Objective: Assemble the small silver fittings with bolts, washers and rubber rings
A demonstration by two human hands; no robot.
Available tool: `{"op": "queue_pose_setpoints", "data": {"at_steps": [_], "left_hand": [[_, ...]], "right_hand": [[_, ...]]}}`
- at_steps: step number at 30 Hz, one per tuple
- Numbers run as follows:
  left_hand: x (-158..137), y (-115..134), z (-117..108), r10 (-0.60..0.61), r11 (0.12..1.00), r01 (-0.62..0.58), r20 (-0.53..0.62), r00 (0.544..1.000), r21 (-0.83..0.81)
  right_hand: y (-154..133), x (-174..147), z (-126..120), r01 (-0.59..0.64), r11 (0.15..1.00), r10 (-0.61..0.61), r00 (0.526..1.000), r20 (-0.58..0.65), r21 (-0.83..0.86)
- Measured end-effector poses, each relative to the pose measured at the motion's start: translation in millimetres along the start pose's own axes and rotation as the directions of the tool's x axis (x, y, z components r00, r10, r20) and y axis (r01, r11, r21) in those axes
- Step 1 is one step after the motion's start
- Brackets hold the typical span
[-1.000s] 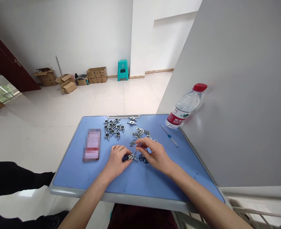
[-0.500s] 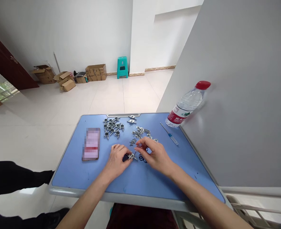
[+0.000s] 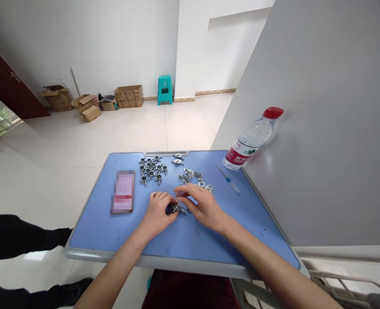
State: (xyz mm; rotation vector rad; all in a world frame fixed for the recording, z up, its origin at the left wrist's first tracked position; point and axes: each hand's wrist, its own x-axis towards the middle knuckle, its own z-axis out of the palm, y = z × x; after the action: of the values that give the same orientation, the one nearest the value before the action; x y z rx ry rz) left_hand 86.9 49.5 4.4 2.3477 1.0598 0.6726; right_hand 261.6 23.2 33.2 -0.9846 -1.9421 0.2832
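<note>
Your left hand (image 3: 159, 210) curls around a small metal fitting (image 3: 177, 208) at the middle of the blue table (image 3: 209, 246), your right hand (image 3: 201, 201), nearly closed, pinches a clear-handled tool (image 3: 179, 194) over it, water bottle (image 3: 256, 134) far right, Chinese characters (image 3: 242, 159) on its red-and-white label (image 3: 238, 148) partly legible.

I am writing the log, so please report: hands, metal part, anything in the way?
Left hand gripping metal part. Right hand pinching small tool, partly hidden, close to it. Phone and bottle apart from hands; nothing seen blocking.
</note>
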Motion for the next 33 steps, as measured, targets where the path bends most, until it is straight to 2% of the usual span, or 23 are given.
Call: {"op": "queue_pose_setpoints", "data": {"at_steps": [8,15,20,24,27,33], "left_hand": [[1.1,-2.6,2.4,-0.013,1.0,0.013,0.004,1.0,-0.018],[0.7,-2.9,3.6,-0.007,1.0,0.007,-0.019,1.0,0.012],[0.4,-3.1,4.6,-0.002,1.0,0.002,-0.031,1.0,-0.01],[1.1,-2.0,4.3,-0.004,1.0,0.004,-0.029,1.0,-0.027],[2.0,-1.5,3.7,-0.018,1.0,0.018,-0.024,1.0,0.001],[2.4,-1.8,2.9,-0.021,1.0,0.021,-0.008,1.0,0.008]], "right_hand": [[1.8,-0.8,1.6,0.089,0.996,-0.089,0.995,0.043,-0.005],[-1.6,-1.3,9.3,0.163,0.973,-0.164,0.986,0.01,-0.163],[-7.0,0.0,5.7,0.14,0.986,-0.134,0.988,0.074,-0.089],[-2.6,-1.1,7.3,0.169,0.98,-0.168,0.986,0.025,-0.108],[0.1,-1.2,7.1,0.14,0.977,-0.141,0.99,0.004,-0.16],[-0.3,0.7,0.7,0.119,0.992,-0.118,0.992,0.032,-0.042]]}}
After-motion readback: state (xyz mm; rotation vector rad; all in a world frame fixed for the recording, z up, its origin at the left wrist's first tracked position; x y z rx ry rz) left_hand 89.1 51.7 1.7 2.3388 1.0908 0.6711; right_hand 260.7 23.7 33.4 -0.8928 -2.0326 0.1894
